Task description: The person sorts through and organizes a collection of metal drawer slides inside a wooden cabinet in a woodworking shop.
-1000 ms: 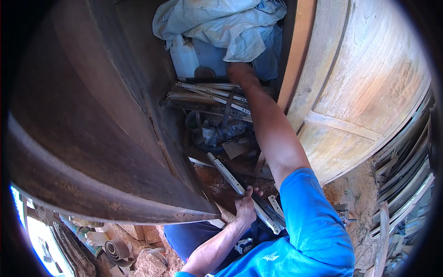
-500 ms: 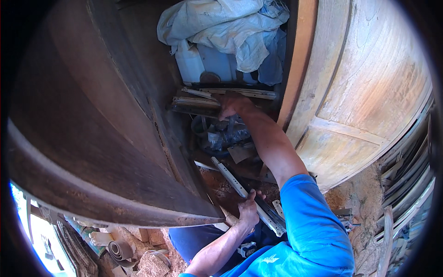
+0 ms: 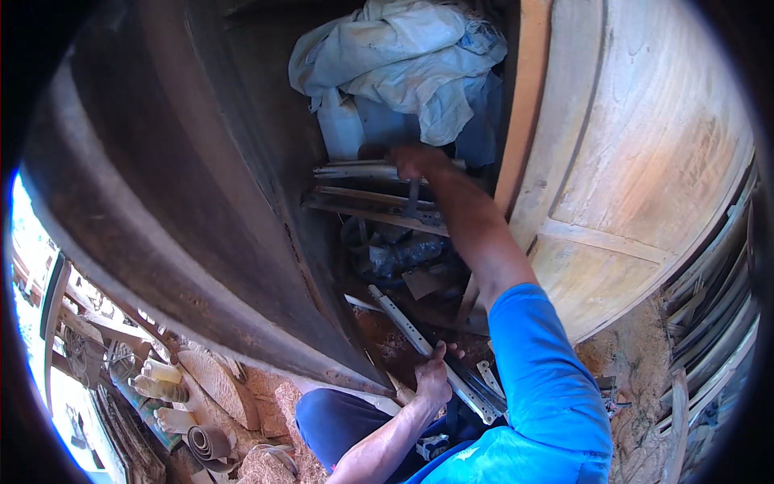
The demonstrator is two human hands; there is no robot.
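Note:
My left hand (image 3: 434, 381) is closed round a long metal drawer slide (image 3: 401, 321), which slants across above my lap. A darker rail lies alongside it. My right hand (image 3: 414, 161) reaches deep into the wooden cabinet, above a stack of drawer slides (image 3: 355, 170); its fingers look curled and are partly hidden. Below that hand hangs a short grey strip (image 3: 413, 198), apparently in its grip. More rails (image 3: 375, 211) lie just nearer, over a clear plastic bundle (image 3: 411, 256) and a small flat piece of card or board (image 3: 422, 283).
A dark cabinet door (image 3: 210, 242) stands open at my left, a pale panelled door (image 3: 637, 161) at my right. White woven sacking (image 3: 395, 56) covers a white container (image 3: 340, 129) at the back. Wood shavings, a rolled strip (image 3: 208, 442) and timber lengths (image 3: 717, 323) lie around.
My right hand has moved farther into the cabinet and up off the nearer rails, with the grey strip rising along. My left hand keeps its hold on the drawer slide. The view has shifted slightly.

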